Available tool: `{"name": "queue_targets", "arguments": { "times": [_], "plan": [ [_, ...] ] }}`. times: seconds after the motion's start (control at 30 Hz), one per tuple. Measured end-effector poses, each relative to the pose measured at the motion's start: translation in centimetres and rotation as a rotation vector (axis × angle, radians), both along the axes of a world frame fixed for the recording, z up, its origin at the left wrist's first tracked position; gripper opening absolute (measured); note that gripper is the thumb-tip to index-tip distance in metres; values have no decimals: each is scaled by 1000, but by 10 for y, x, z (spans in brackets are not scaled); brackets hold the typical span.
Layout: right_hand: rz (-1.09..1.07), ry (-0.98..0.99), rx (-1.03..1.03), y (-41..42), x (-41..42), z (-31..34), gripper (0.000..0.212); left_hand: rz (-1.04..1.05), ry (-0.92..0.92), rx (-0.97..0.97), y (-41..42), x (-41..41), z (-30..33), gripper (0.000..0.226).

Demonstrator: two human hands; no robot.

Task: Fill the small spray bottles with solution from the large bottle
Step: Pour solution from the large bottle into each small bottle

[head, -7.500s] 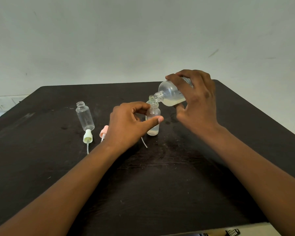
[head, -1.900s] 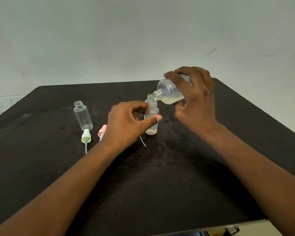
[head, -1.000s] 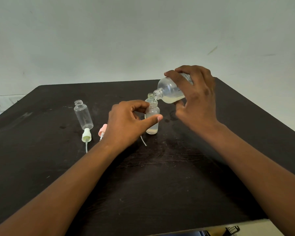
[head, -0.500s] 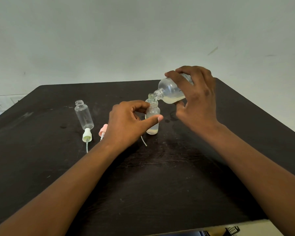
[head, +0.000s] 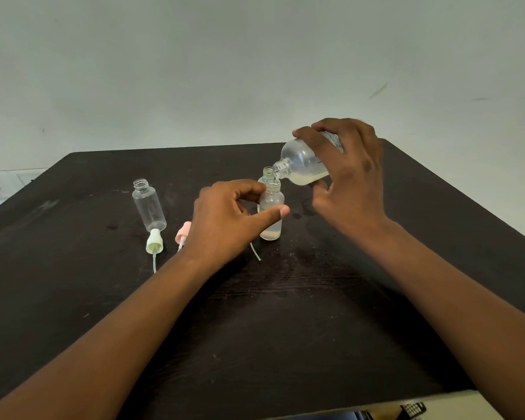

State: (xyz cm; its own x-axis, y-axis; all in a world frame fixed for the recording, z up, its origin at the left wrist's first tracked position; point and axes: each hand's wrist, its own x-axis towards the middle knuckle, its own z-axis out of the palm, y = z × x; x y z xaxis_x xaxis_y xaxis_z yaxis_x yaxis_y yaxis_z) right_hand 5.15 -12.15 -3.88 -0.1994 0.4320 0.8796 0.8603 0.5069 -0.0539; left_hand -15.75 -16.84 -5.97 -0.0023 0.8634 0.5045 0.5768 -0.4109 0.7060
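Note:
My right hand [head: 350,180] holds the large clear bottle [head: 300,165] tipped to the left, with pale yellowish solution pooled in its lower side. Its mouth sits just over the neck of a small open bottle [head: 272,216], which stands upright with a little liquid at the bottom. My left hand [head: 228,219] pinches that small bottle between thumb and fingers. A second small bottle [head: 267,174] stands right behind it, mostly hidden. A third, empty small bottle [head: 149,206] stands open at the left.
A pale green spray cap [head: 154,242] and a pink spray cap [head: 183,233] lie with their dip tubes on the dark table [head: 285,328]. Another white tube [head: 255,253] lies by my left wrist. Wet spots mark the table under the large bottle.
Both hands and bottles have held almost the same pose. The large bottle stays tipped over the small one and the liquid level in the small bottle looks little changed.

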Motion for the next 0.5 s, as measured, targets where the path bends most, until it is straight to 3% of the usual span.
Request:
{"name": "queue_targets", "arguments": {
  "times": [0.5],
  "plan": [
    [0,0,1,-2,0,1,76,2,-5,2,-2,0,1,50]
  ]
}}
